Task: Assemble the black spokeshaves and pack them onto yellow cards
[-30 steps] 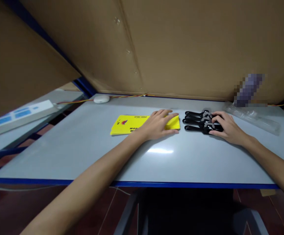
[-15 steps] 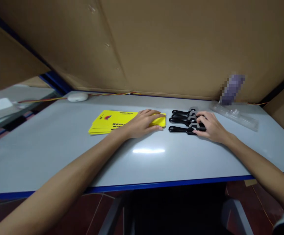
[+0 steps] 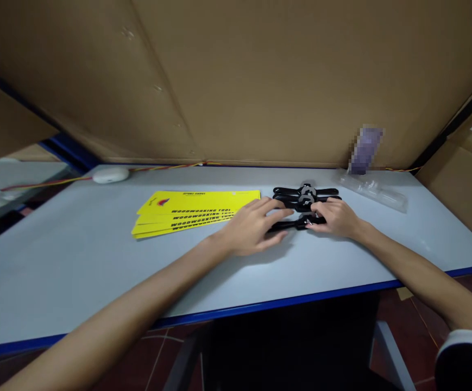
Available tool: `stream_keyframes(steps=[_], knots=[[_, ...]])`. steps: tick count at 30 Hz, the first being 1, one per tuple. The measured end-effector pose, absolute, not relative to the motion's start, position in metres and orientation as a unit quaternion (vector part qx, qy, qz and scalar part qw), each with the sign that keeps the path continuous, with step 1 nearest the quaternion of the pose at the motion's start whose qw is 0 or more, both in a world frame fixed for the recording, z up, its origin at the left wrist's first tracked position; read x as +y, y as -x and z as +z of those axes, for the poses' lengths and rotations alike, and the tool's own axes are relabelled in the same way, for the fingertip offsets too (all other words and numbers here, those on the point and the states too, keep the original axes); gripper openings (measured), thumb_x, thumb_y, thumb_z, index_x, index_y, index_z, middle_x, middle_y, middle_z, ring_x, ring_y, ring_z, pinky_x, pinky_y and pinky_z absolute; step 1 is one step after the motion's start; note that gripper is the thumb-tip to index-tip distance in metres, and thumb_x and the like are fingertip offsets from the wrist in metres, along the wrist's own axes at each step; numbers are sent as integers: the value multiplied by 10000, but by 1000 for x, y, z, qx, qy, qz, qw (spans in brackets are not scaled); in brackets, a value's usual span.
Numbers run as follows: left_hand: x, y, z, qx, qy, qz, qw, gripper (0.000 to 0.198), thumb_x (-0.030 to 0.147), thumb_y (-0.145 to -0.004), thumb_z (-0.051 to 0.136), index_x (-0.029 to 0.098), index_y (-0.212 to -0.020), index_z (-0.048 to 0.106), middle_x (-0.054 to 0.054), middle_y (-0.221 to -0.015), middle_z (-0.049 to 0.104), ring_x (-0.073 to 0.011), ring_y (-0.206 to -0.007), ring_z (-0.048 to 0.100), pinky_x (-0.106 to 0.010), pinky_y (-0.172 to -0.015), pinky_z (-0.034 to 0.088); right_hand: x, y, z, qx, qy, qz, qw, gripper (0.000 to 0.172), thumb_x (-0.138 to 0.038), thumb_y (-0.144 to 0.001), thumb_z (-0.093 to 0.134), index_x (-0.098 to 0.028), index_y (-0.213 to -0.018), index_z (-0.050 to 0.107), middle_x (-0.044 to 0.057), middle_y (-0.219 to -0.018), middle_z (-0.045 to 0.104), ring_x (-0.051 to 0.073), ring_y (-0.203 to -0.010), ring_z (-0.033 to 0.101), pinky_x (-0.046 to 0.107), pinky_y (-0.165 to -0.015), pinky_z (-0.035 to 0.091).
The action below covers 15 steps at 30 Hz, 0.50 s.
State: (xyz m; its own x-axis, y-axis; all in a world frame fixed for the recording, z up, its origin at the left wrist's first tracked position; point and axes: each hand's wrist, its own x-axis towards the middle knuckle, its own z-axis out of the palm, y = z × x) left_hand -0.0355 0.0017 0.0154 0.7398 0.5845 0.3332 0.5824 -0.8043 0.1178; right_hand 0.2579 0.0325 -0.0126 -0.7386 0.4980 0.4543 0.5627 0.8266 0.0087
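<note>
Several black spokeshaves with grey metal parts lie in rows, and the nearest spokeshave (image 3: 300,223) is a little apart from the back spokeshaves (image 3: 291,191). My right hand (image 3: 335,218) has its fingers and thumb closed on the right part of the nearest one, hiding that end. Over its left handle reaches my left hand (image 3: 256,225), fingers and thumb spread apart. Left of them rests a fanned stack of yellow cards (image 3: 203,201) printed "WOODWORKING TOOL"; my left hand covers part of its right edge.
A clear plastic package (image 3: 376,193) lies at the back right, below a blurred purple object (image 3: 366,151). At the back left sits a white rounded case (image 3: 111,175) beside a red and yellow cable (image 3: 158,168). Cardboard panels (image 3: 260,81) close off the table's back and sides.
My left hand has left the yellow cards and moved right to the nearest spokeshave's handle. My right hand stays at the spokeshaves. The whole view has shifted slightly.
</note>
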Motion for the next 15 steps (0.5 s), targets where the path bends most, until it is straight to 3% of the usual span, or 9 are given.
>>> stream_keyframes(steps=[4, 6, 10, 15], knots=[[-13, 14, 11, 367, -925, 94, -18, 545, 458, -1021, 402, 176, -1466, 541, -158, -1132, 732, -293, -920, 704, -425, -762, 555, 24, -254, -15, -927, 309, -60, 204, 463, -609, -1034, 471, -180, -1121, 622, 50, -768, 750, 194, -576, 635, 327, -545, 348], [-15, 8, 11, 402, -914, 52, -12, 502, 418, -1009, 409, 186, -1427, 561, -142, -1042, 758, -278, -827, 718, -395, -695, 536, 20, -252, -16, -927, 312, -57, 199, 504, -630, -1041, 447, -169, -1150, 620, 46, -725, 739, 192, -552, 631, 319, -521, 312], [-13, 1, 13, 423, -906, -8, 10, 457, 491, -983, 390, 174, -1211, 628, -130, -887, 775, -294, -729, 726, -390, -634, 514, 17, -249, -18, -921, 332, -54, 198, 535, -645, -1041, 439, -159, -1164, 627, 32, -651, 702, 180, -502, 595, 307, -506, 275], [-6, -8, 14, 423, -906, -23, 7, 514, 555, -979, 352, 176, -1251, 568, -130, -841, 773, -313, -703, 736, -391, -624, 514, 17, -244, -17, -907, 355, -3, 228, 395, -560, -975, 560, -197, -1107, 643, 19, -658, 689, 181, -541, 602, 295, -513, 313]])
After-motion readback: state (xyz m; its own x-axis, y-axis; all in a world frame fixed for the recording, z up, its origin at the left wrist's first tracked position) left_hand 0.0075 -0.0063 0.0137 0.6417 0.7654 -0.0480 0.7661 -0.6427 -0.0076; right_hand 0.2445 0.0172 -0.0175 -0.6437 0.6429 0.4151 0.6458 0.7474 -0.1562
